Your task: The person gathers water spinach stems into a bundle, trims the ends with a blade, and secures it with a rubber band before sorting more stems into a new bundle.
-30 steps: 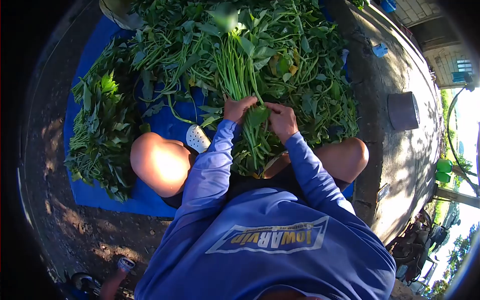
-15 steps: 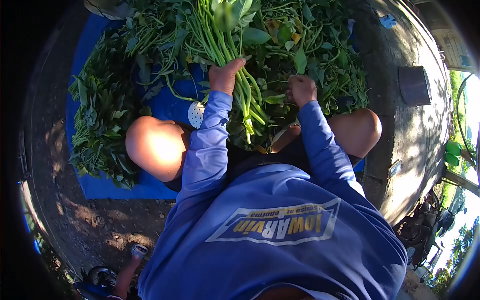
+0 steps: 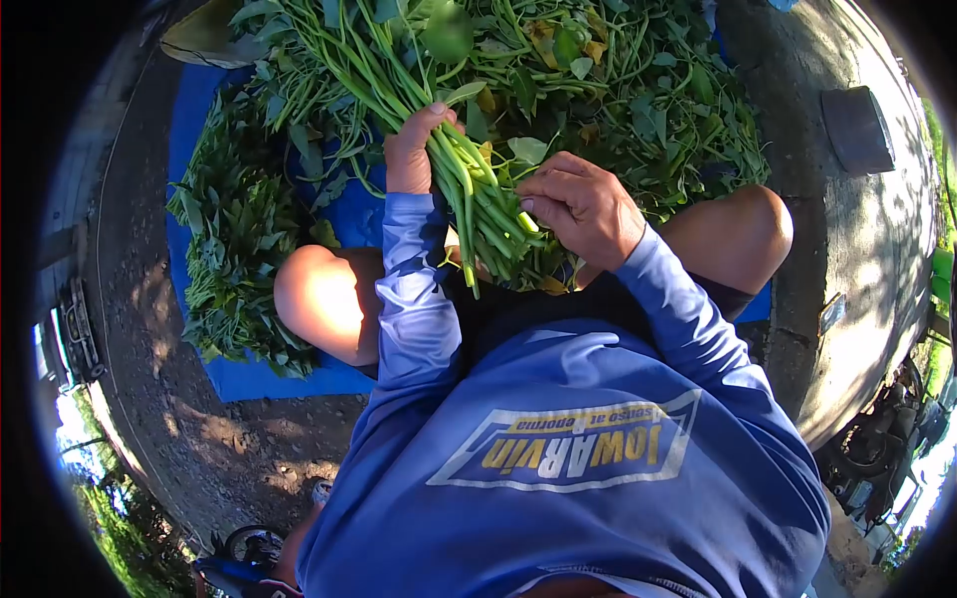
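My left hand [image 3: 411, 151] is wrapped round a thick bunch of water spinach [image 3: 483, 214], its leafy tops pointing up and away and its cut stem ends hanging towards my lap. My right hand [image 3: 588, 207] is beside the lower stems, fingers curled and thumb pressed to the fingertips. Whatever it pinches is too small to make out. Below and beyond both hands spreads a loose heap of the same greens [image 3: 648, 110], with some yellowed leaves in it.
A blue tarp [image 3: 239, 384] lies under the greens. Neatly piled leafy bunches [image 3: 234, 259] are at the left. A grey cylindrical container [image 3: 857, 130] stands on the concrete at right. Motorcycles [image 3: 877, 429] stand at the right edge and lower left, near another person's leg [image 3: 291, 558].
My right hand has risen from the heap and come to the stem ends. My left hand has shifted slightly left, tilting the bunch's tops leftward. The whole view has turned a little.
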`<state>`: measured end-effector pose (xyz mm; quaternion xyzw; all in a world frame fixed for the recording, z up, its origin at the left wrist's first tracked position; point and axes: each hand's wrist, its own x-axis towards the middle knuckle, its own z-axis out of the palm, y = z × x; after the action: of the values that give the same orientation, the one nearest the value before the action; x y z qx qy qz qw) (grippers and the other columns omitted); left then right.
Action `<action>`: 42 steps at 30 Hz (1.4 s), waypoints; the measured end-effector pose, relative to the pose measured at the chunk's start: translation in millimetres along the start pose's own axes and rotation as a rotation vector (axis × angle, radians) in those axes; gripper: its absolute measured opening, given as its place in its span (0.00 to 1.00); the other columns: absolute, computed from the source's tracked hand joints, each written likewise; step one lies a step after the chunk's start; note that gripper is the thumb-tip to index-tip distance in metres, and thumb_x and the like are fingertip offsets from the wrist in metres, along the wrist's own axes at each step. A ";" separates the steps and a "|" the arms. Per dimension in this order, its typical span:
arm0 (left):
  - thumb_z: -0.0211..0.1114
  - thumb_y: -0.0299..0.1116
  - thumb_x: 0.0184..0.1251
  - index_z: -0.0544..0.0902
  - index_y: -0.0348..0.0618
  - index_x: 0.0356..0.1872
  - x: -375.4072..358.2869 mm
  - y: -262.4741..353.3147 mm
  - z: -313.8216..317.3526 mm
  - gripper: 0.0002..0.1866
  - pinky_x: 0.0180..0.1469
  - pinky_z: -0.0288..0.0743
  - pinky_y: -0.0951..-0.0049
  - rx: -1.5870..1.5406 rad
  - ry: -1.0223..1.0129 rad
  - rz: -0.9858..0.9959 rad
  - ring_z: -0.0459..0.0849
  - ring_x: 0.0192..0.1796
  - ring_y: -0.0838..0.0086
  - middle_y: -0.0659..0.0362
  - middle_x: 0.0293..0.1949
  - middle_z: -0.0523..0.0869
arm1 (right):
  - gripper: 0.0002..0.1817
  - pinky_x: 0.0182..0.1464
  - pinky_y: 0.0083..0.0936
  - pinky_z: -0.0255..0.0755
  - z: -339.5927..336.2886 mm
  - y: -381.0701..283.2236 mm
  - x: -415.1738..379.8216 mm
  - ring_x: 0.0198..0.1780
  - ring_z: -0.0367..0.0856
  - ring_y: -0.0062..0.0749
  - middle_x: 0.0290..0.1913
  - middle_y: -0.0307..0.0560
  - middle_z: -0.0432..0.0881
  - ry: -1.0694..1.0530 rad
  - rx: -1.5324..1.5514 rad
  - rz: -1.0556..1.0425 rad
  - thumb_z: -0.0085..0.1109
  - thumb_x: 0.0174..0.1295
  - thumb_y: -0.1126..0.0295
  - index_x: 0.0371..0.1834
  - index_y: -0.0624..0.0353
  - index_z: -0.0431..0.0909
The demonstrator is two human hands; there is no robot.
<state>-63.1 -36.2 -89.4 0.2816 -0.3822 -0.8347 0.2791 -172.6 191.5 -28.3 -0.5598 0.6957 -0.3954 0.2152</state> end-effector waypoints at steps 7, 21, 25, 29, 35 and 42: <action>0.76 0.40 0.64 0.83 0.40 0.40 -8.7 9.0 11.9 0.15 0.43 0.83 0.66 0.092 0.007 -0.032 0.85 0.37 0.70 0.57 0.37 0.85 | 0.09 0.55 0.41 0.76 16.9 -12.8 -6.2 0.49 0.80 0.49 0.45 0.49 0.84 0.200 -0.107 -0.029 0.68 0.65 0.69 0.44 0.61 0.87; 0.76 0.33 0.61 0.87 0.35 0.39 6.4 85.7 12.2 0.12 0.33 0.82 0.67 0.351 0.329 0.298 0.85 0.28 0.70 0.56 0.31 0.87 | 0.15 0.61 0.43 0.78 19.6 24.8 41.3 0.55 0.84 0.56 0.50 0.56 0.85 0.085 0.133 0.272 0.64 0.66 0.66 0.52 0.62 0.84; 0.78 0.30 0.58 0.88 0.35 0.40 16.5 158.5 14.3 0.12 0.27 0.81 0.69 0.299 0.415 0.315 0.85 0.25 0.71 0.57 0.31 0.87 | 0.21 0.61 0.45 0.78 27.6 80.0 96.0 0.56 0.85 0.58 0.52 0.61 0.86 0.109 -0.014 0.376 0.65 0.64 0.61 0.56 0.63 0.84; 0.79 0.31 0.58 0.88 0.36 0.41 30.5 186.5 -3.9 0.13 0.29 0.79 0.69 0.282 0.473 0.338 0.84 0.25 0.71 0.58 0.31 0.86 | 0.24 0.62 0.44 0.78 40.6 121.7 180.7 0.57 0.85 0.58 0.53 0.63 0.86 0.189 -0.033 0.380 0.67 0.62 0.58 0.56 0.64 0.83; 0.78 0.33 0.57 0.89 0.35 0.38 31.1 203.5 -18.8 0.13 0.30 0.79 0.70 0.264 0.519 0.342 0.84 0.25 0.73 0.57 0.30 0.87 | 0.35 0.66 0.45 0.77 69.2 162.7 324.6 0.65 0.80 0.57 0.65 0.65 0.80 0.089 -0.466 0.668 0.68 0.63 0.53 0.67 0.65 0.73; 0.77 0.33 0.60 0.88 0.35 0.38 15.7 218.2 -41.8 0.12 0.27 0.78 0.71 0.237 0.625 0.438 0.83 0.23 0.73 0.57 0.27 0.85 | 0.56 0.73 0.51 0.65 99.4 176.3 372.4 0.75 0.69 0.64 0.74 0.70 0.71 -0.153 -0.836 0.841 0.72 0.61 0.50 0.85 0.63 0.49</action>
<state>9.4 -187.5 57.2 0.4641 -0.4235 -0.5798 0.5188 -310.6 -181.9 -173.5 -0.3005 0.9367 0.0724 0.1643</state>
